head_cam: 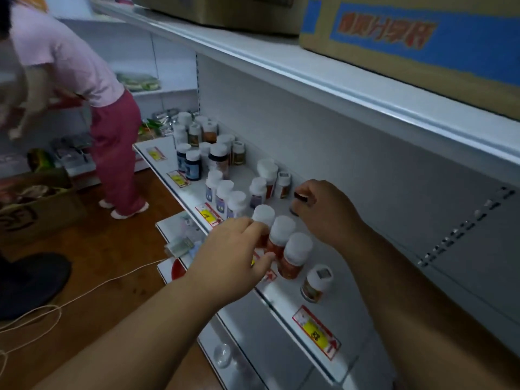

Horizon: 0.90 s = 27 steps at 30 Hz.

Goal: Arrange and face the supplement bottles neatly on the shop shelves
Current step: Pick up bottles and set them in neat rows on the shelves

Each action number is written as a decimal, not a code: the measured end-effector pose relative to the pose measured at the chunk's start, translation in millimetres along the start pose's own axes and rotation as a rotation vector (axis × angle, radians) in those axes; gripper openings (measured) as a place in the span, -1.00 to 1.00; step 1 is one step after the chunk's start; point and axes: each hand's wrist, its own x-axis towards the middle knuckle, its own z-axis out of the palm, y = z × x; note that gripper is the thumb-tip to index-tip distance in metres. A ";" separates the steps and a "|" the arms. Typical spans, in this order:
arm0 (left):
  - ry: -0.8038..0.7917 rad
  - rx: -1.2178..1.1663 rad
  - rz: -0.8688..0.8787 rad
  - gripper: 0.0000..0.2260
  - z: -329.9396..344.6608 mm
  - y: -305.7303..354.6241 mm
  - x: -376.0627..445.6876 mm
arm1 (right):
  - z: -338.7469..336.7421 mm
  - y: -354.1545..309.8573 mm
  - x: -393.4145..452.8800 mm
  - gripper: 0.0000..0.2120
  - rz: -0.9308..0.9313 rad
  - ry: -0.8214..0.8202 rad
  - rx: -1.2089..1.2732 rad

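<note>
Three white-capped bottles with orange-red labels (281, 237) stand in a diagonal row near the front of the white shelf (284, 302). My left hand (236, 251) grips the side of the first two of them. Behind the row, my right hand (320, 209) is closed over a small dark-capped bottle (300, 196) near the back wall. One more white-capped bottle (316, 282) stands alone to the right. Further left along the shelf stand several other bottles, blue-labelled (225, 197) and dark ones (192, 164).
A cardboard box with blue print (422, 38) sits on the shelf above. Yellow-red price tags (316, 332) line the shelf edge. A person in a pink top (84, 88) bends at the left over an open carton (36, 209). A white cord (84, 294) crosses the wooden floor.
</note>
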 end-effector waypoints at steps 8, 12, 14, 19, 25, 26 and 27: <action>-0.069 -0.055 0.139 -0.63 8.9 -96.2 89.4 | 59.8 49.3 108.1 -0.83 0.180 -0.250 -0.376; -0.033 -0.173 0.283 -0.74 12.2 -138.1 138.5 | 84.0 58.8 127.1 -0.59 0.242 -0.250 -0.479; -0.035 -0.217 0.357 -0.75 13.3 -150.5 157.5 | 87.6 54.5 128.7 -0.70 0.295 -0.229 -0.536; -0.159 -0.264 0.478 -0.70 23.3 -160.8 183.9 | 90.2 54.9 123.6 -0.73 0.407 -0.152 -0.557; -0.197 -0.335 0.503 -0.66 32.5 -161.4 189.7 | 78.8 40.9 117.9 -0.69 0.436 -0.112 -0.328; -0.189 -0.343 0.499 -0.66 31.6 -164.0 187.9 | 75.4 33.5 116.8 -0.71 0.420 -0.070 -0.314; -0.176 -0.350 0.488 -0.65 29.5 -167.6 185.5 | 72.4 26.2 116.0 -0.70 0.397 -0.026 -0.300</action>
